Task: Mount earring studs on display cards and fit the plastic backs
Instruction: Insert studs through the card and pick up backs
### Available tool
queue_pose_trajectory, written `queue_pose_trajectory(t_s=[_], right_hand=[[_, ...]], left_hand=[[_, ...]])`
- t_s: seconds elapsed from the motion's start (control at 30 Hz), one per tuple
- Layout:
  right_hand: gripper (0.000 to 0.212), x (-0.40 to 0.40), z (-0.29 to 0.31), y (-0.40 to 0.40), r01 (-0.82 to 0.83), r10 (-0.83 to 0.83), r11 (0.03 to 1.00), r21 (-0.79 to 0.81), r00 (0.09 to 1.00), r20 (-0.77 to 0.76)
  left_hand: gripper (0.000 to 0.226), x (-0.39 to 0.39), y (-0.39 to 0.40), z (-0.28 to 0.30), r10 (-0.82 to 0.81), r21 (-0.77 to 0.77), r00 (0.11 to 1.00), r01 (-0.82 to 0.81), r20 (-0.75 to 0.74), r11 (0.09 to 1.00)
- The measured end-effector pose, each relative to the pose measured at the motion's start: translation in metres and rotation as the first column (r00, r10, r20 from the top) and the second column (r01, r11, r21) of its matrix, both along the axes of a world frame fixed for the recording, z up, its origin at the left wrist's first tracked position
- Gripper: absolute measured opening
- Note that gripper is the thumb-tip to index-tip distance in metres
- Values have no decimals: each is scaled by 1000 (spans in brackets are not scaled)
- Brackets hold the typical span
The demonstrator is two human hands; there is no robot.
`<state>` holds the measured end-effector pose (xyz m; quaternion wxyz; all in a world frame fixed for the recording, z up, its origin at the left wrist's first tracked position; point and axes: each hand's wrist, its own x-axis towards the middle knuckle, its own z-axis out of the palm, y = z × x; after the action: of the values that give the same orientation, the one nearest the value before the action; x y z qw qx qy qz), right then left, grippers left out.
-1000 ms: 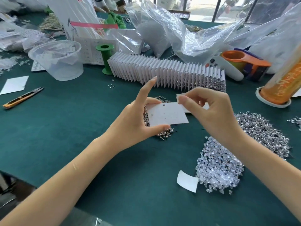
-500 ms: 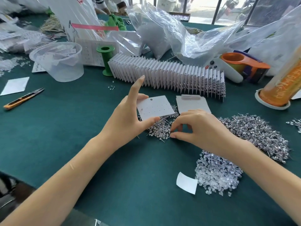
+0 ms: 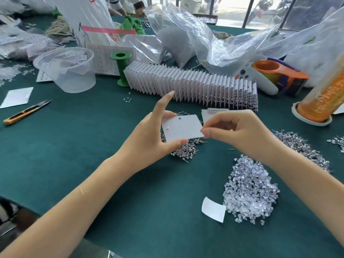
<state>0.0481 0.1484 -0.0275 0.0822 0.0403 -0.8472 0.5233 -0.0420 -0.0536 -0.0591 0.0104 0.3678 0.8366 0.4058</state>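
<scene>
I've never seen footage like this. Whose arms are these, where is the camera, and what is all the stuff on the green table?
No machine here: a person works with bare hands, filmed by a camera worn on the head, looking down. The left hand holds a white display card by its edges; one stud already sits in it. The right hand pinches at the card's right edge, probably bringing another stud, too small to see. On the table lie earring studs, clear plastic backs and a long row of finished cards.
</scene>
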Motion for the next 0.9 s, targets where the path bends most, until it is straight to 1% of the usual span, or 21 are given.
queue_pose_trajectory(t_s=[0.03, 0.07, 0.1, 0.13, 0.2, 0.27, 0.33, 0.43, 0.53, 0.77, 0.83, 0.9], right_hand=[[3, 0, 2, -1, 11, -11, 995, -102, 1000, 6], [4, -1, 3, -3, 31, -29, 985, -171, 999, 12], [6, -1, 3, -6, 56, -54, 978, -199, 998, 17], [5, -2, 2, -9, 81, -79, 980, -182, 997, 18], [2, -4, -1, -14, 125, -122, 989, -85, 992, 30], [7, -5, -3, -16, 136, -134, 991, -21, 989, 70], [7, -5, -5, -17, 115, -109, 993, -36, 983, 147], [6, -4, -8, -18, 108, -73, 987, -122, 963, 260], [7, -2, -10, -17, 118, -72, 983, -138, 950, 302], [5, -3, -12, -16, 115, -68, 983, -141, 952, 300], [4, -2, -13, -18, 104, -66, 985, -135, 963, 261], [9, -1, -13, -20, 99, -71, 985, -139, 979, 190]], left_hand=[[100, 2, 1, 0, -25, -3, 1000, 25, 11, 1000], [101, 4, 2, 0, -51, -6, 998, 51, 23, 999], [101, 6, 3, 0, -78, -10, 996, 79, 35, 997], [100, 9, 4, 0, -104, -17, 993, 104, 49, 994], [100, 13, 6, -1, -144, -30, 987, 146, 67, 989], [99, 16, 8, -1, -169, -30, 983, 172, 76, 985], [99, 19, 9, -1, -182, -21, 980, 184, 85, 983], [99, 20, 9, -1, -187, -2, 979, 188, 84, 982], [100, 20, 9, 1, -185, 16, 979, 184, 87, 983], [100, 21, 8, 3, -194, 31, 978, 193, 76, 981], [100, 22, 9, 4, -197, 33, 977, 195, 79, 980], [100, 22, 9, 4, -200, 35, 976, 198, 84, 980]])
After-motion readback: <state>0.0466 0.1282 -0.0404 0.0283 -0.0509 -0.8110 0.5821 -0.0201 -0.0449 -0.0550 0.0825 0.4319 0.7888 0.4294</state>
